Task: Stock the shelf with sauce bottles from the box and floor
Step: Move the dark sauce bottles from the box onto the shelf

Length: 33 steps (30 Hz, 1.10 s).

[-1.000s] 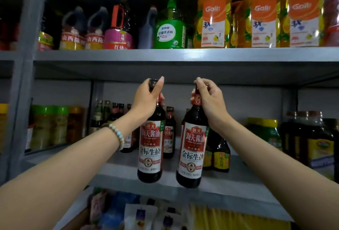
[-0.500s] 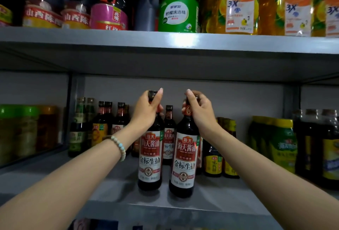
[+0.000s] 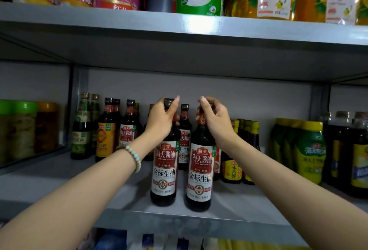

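- Grey metal shop shelving filled the view, and the work was at the middle grey shelf point(image 3: 79, 186), under a higher shelf board point(image 3: 119, 20) loaded with jugs.
- The left hand point(image 3: 162, 119), a pale bead bracelet point(image 3: 134, 156) at its wrist, gripped the black cap and neck of one dark glass soy sauce bottle with a red-and-white label point(image 3: 164, 172). The right hand point(image 3: 216, 122) pinched the neck of a matching second bottle point(image 3: 200, 176).
- Both bottles stood upright, side by side and almost touching, near the shelf's front edge. Whether their bases were fully down could not be told.
- Just behind them stood a row of similar dark bottles point(image 3: 184, 146), with short yellow-capped bottles point(image 3: 232, 170) to the right.
- To place them well, both should probably be slid straight back, kept vertical with labels forward. They should stop short of the rear row and be let go only once each base sat flat.
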### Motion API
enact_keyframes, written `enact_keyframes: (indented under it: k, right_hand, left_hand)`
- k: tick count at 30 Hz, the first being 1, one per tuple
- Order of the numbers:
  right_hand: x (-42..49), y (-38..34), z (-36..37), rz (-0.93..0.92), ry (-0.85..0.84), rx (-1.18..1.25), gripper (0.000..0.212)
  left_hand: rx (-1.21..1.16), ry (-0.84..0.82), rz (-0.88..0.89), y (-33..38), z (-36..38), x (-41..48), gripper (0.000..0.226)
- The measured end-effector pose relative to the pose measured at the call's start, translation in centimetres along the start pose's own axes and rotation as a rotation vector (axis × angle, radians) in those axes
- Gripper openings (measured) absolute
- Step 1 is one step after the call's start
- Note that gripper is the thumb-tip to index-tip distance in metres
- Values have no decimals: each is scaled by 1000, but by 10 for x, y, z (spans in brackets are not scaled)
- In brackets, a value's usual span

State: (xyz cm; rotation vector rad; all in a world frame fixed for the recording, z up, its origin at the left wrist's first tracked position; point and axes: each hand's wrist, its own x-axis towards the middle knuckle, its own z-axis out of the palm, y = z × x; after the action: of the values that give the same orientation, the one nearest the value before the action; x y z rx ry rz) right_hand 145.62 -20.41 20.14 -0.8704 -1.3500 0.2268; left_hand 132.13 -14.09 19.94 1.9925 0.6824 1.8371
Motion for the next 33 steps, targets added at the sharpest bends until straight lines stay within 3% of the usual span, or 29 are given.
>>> enact_keyframes:
  k: [14,16,20,23,27,33]
  right_hand:
    - [1,-4,1,112,-74,-20,40]
    - [-5,-4,-4,158,-119,-18,47]
    - [-41,7,-27,215,-189,-174,90]
    - [-70,21,-46,328,-332,-278,102]
    - [-95,38,-48,494,-411,-297,86]
    - [-103,50,-29,442,-304,-294,57]
  left_hand:
    - [30,-33,-88,-2,2,0,23]
    - [19,-74,-123,-5,-1,-3,46]
    - [7,-302,-179,-22,-19,-30,87]
    - [16,-459,-237,-39,-34,-52,107]
    - [-19,-553,-306,-59,-41,-74,114]
    - [-18,-515,-385,-73,-42,-87,95]
